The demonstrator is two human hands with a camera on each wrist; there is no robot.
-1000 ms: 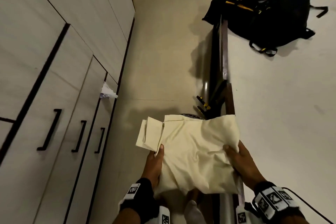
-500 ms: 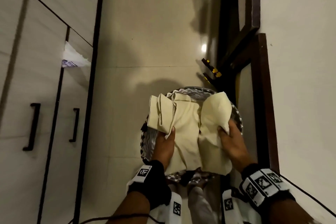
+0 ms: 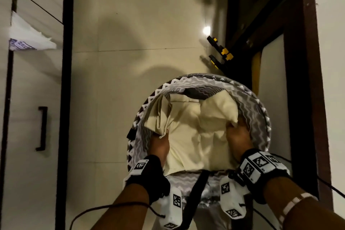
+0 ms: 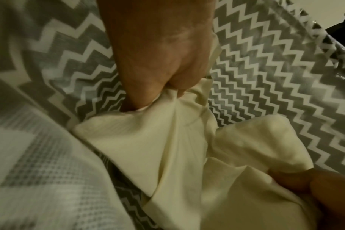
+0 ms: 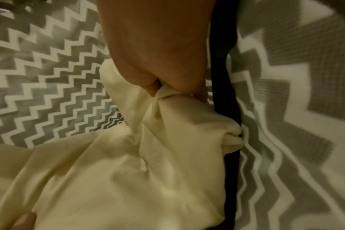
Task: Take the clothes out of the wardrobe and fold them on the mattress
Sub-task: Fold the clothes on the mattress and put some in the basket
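Note:
A folded cream garment (image 3: pixel 194 132) lies inside a round grey-and-white zigzag fabric basket (image 3: pixel 261 115) on the floor. My left hand (image 3: pixel 160 142) pinches the garment's left edge (image 4: pixel 167 124) between thumb and fingers. At the garment's right side, my right hand (image 3: pixel 237 136) grips a bunched fold (image 5: pixel 167 96). Both hands are down inside the basket's rim. In the left wrist view the right hand (image 4: pixel 315 186) shows at the lower right. The garment (image 5: pixel 128 171) sags in the middle between the two grips.
The wardrobe doors (image 3: pixel 28 117) with a black handle (image 3: pixel 42 128) stand at the left, with white fabric (image 3: pixel 28 37) caught in a door gap. A dark wooden bed frame (image 3: pixel 302 80) and the white mattress (image 3: pixel 334 61) run along the right. Yellow-black clips (image 3: pixel 222 54) lie on the floor.
Both hands have lowered the cream garment from above the floor down into the basket. The garment has bunched inward, and the view has tilted down onto the basket.

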